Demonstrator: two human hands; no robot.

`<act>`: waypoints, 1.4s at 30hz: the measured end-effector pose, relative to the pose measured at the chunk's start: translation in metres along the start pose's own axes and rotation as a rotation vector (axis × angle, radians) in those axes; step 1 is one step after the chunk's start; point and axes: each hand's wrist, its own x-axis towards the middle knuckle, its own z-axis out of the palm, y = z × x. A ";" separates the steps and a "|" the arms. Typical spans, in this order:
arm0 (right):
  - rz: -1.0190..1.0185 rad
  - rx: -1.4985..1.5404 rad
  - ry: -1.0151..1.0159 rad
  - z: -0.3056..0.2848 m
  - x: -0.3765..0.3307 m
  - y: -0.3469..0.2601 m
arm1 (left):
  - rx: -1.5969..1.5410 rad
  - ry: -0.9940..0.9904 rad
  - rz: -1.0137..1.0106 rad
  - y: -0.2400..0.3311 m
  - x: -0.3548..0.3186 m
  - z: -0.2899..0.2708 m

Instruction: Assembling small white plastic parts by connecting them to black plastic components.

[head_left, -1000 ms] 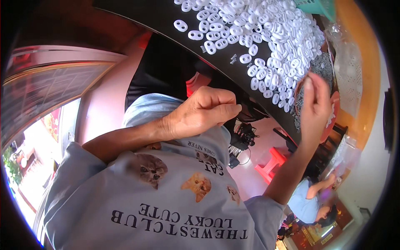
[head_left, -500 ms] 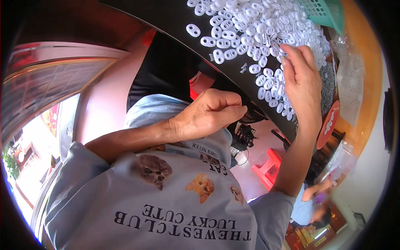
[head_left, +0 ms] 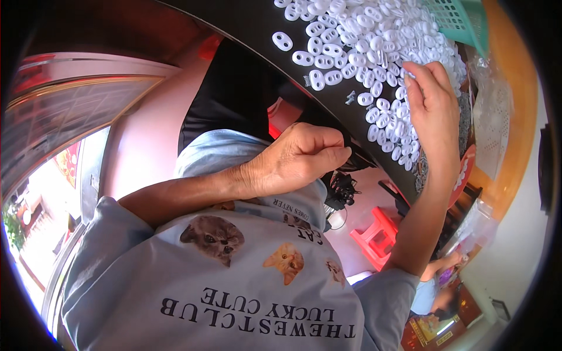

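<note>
A heap of white oval two-hole plastic pieces (head_left: pixel 374 35) covers much of the dark table (head_left: pixel 246 26), with looser ones along its near side. Over the heap's right part, my right hand (head_left: pixel 436 108) has its thumb and forefinger curled round a white two-hole piece, mostly hidden by the fingers. My left hand (head_left: pixel 307 153) is closed in a fist just off the table's near edge, above my lap. Whatever it may hold is hidden. Small metal springs (head_left: pixel 350 97) lie beside the loose white pieces.
A green plastic basket (head_left: pixel 459 23) stands at the far right of the heap. A red dish (head_left: pixel 463 175) with white pieces sits right of my forearm. A red stool (head_left: pixel 376 237) stands on the floor. Another person (head_left: pixel 426 295) is at lower right.
The table and heap appear slightly further right and lower in view. My right hand stays over the heap, its fingertips still curled. My left fist has barely moved.
</note>
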 end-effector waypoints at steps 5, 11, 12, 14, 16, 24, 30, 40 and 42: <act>0.003 -0.084 -0.003 -0.001 0.004 -0.004 | 0.005 -0.018 0.015 -0.005 0.000 0.001; -0.095 -0.193 0.022 0.005 0.012 -0.006 | -0.025 -0.030 -0.005 -0.003 -0.001 0.001; -0.099 -0.190 0.022 0.006 0.013 -0.007 | -0.023 -0.023 0.001 -0.003 -0.002 0.001; -0.118 -0.221 0.008 0.006 0.016 -0.005 | -0.021 -0.016 0.007 -0.003 -0.002 0.001; -0.130 -0.231 0.017 0.009 0.019 -0.001 | -0.033 -0.026 0.001 -0.002 -0.003 0.001; 0.037 0.336 -0.049 -0.014 -0.018 -0.019 | -0.024 0.004 0.117 0.001 -0.006 0.001; -0.056 0.677 -0.084 -0.011 -0.052 -0.045 | -0.010 0.020 0.163 0.000 0.000 0.008; -0.035 0.889 -0.112 -0.007 -0.076 -0.065 | 0.242 0.108 0.460 -0.007 0.001 0.011; -0.009 0.929 -0.134 -0.006 -0.081 -0.063 | 0.365 0.074 0.498 -0.004 -0.001 0.006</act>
